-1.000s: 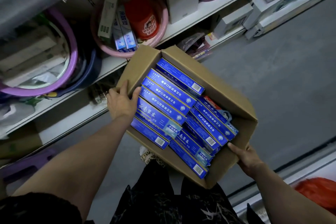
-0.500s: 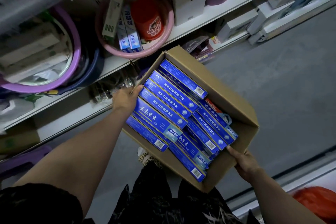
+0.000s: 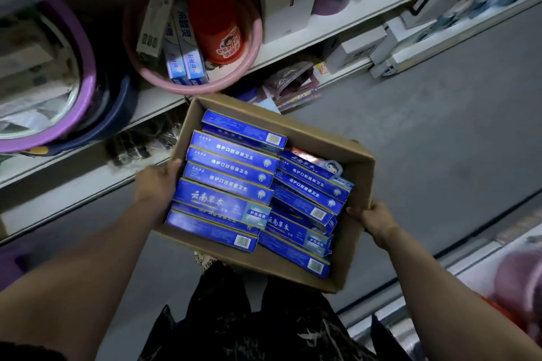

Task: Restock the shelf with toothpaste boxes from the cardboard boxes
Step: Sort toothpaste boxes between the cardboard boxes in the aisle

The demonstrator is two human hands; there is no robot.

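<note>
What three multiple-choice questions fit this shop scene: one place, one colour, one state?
1. The left hand and right hand:
A) both hang free
B) each grips a side of the brown cardboard box
C) both reach into a basin

2. The long toothpaste boxes in it are mostly:
A) blue
B) green
C) yellow

3. The red plastic cup lies:
A) on the floor
B) in the cardboard box
C) in the pink round plastic basin

Answers: 1 B, fingers curl over both side walls; 2 A, blue faces fill the box; 3 C, the cup sits inside the basin's rim.
</note>
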